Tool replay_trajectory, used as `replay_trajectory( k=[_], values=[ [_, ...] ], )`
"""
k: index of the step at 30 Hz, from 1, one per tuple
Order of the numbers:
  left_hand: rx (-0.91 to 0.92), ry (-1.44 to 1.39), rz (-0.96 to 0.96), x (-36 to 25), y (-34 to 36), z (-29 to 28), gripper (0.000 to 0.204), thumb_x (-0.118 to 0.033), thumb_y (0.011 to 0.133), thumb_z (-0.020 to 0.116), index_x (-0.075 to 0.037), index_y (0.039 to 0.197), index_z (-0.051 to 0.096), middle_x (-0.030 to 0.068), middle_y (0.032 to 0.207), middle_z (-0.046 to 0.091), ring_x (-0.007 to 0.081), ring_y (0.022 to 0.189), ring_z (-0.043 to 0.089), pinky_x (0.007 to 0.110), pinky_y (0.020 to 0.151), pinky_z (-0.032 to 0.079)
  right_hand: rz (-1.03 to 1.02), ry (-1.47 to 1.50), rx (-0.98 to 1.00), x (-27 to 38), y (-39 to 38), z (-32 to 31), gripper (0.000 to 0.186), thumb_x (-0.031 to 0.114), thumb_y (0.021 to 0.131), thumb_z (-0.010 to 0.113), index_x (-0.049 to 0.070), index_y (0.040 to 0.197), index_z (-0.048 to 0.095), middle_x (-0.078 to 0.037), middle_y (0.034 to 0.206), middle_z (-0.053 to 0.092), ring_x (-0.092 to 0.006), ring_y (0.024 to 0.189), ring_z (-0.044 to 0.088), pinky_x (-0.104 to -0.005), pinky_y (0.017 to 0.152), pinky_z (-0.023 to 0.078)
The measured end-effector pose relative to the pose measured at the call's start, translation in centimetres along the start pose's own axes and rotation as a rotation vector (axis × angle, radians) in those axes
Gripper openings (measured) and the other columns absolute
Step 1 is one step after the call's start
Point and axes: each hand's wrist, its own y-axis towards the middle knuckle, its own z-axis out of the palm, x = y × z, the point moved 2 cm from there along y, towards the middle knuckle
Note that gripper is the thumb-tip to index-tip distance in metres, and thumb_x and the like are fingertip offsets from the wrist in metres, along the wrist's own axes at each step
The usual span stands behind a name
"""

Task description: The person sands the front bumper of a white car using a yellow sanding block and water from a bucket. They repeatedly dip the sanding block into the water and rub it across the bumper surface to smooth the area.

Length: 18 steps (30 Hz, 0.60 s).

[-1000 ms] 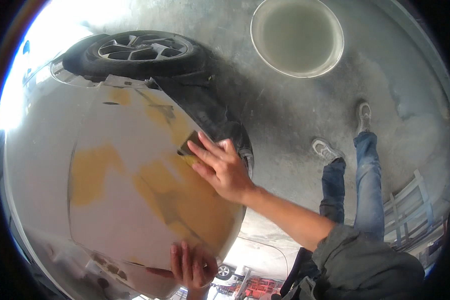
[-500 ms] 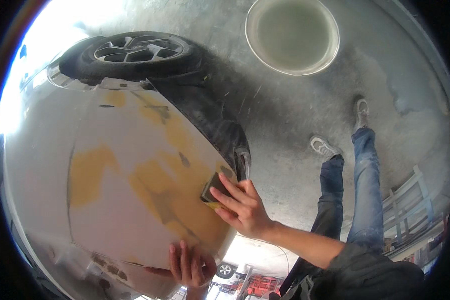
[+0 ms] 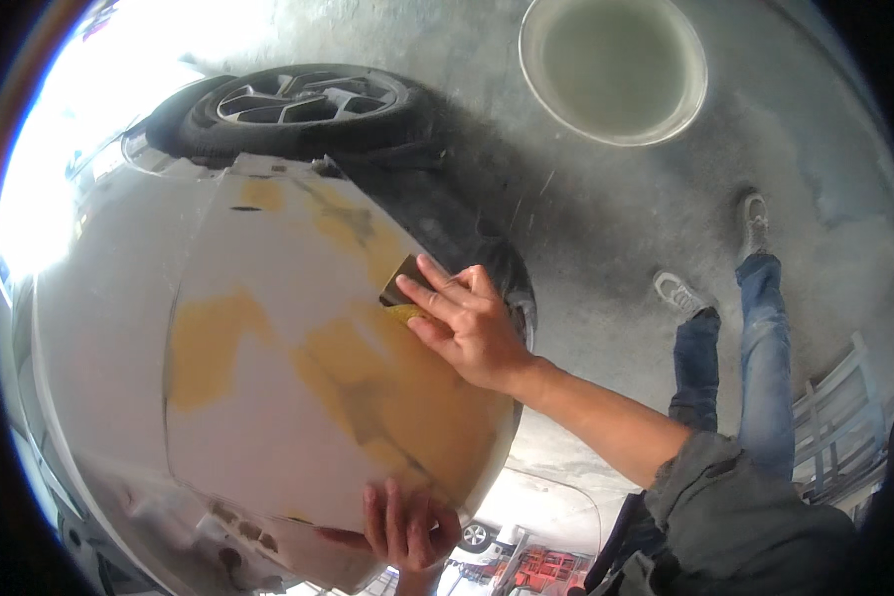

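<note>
A pale car body panel (image 3: 258,397) with yellow filler patches (image 3: 209,348) and grey smudges fills the left and middle of the view. My right hand (image 3: 472,323) is closed on a dark sanding block (image 3: 399,281) with a yellow sheet at its lower edge. The block presses against the panel near its right edge, beside the yellow area. Lower down, my left hand (image 3: 404,526) rests with fingers extended on the panel's lower part. Nothing shows in it, though its palm is hidden.
A wheel (image 3: 308,109) and dark wheel-arch liner (image 3: 437,199) lie beyond the panel. A white basin (image 3: 700,89) of cloudy water stands on the concrete floor (image 3: 606,228). My legs (image 3: 765,348) are at the right, near a metal rack (image 3: 839,417). Red equipment (image 3: 551,569) sits at the bottom.
My right hand has slid the sanding block up the panel toward the wheel. My left hand keeps its place on the panel, while the whole view has shifted slightly.
</note>
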Motion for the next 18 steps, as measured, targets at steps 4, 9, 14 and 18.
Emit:
replay_trajectory(
  k=[4, 9, 14, 18],
  values=[
    [0.011, -0.015, -0.021, 0.8, -0.9, 0.3, 0.018, -0.013, 0.082, 0.066, -0.013, 0.098, 0.073, 0.0108, 0.118, 0.075, 0.0381, 0.125, 0.063, 0.084, 0.116, 0.003, 0.043, 0.036, 0.042, 2.8, -8.2, -2.0, 0.045, 0.021, 0.092, 0.076, 0.008, 0.135, 0.07, -0.019, 0.153, 0.054, -0.0308, 0.101, 0.056, -0.0407, 0.092, 0.049],
    [-0.001, -0.014, -0.047, -0.2, 0.3, 0.2, 0.014, -0.011, 0.08, 0.069, -0.014, 0.092, 0.075, 0.0085, 0.114, 0.077, 0.0364, 0.124, 0.064, 0.083, 0.116, 0.0, 0.006, -0.026, 0.004, 0.3, -2.8, -0.4, 0.045, 0.021, 0.092, 0.075, 0.008, 0.135, 0.07, -0.021, 0.152, 0.055, -0.0301, 0.099, 0.056, -0.0394, 0.092, 0.048],
    [-0.009, 0.012, -0.025, 0.3, -0.9, 0.0, 0.014, -0.015, 0.081, 0.069, -0.015, 0.093, 0.075, 0.0067, 0.117, 0.076, 0.0368, 0.125, 0.063, 0.084, 0.115, -0.001, 0.063, 0.036, 0.03, 1.6, -7.6, -1.9, 0.048, 0.022, 0.088, 0.078, 0.011, 0.134, 0.071, -0.021, 0.15, 0.057, -0.0294, 0.097, 0.057, -0.0381, 0.092, 0.048],
    [-0.01, -0.002, -0.031, 0.1, -0.1, 0.4, 0.014, -0.013, 0.079, 0.069, -0.014, 0.093, 0.074, 0.0073, 0.117, 0.076, 0.037, 0.127, 0.062, 0.084, 0.115, -0.002, 0.041, -0.026, 0.005, 1.2, -6.6, -1.5, 0.047, 0.02, 0.087, 0.079, 0.012, 0.133, 0.072, -0.018, 0.15, 0.058, -0.0289, 0.096, 0.056, -0.0371, 0.091, 0.049]
  ],
)
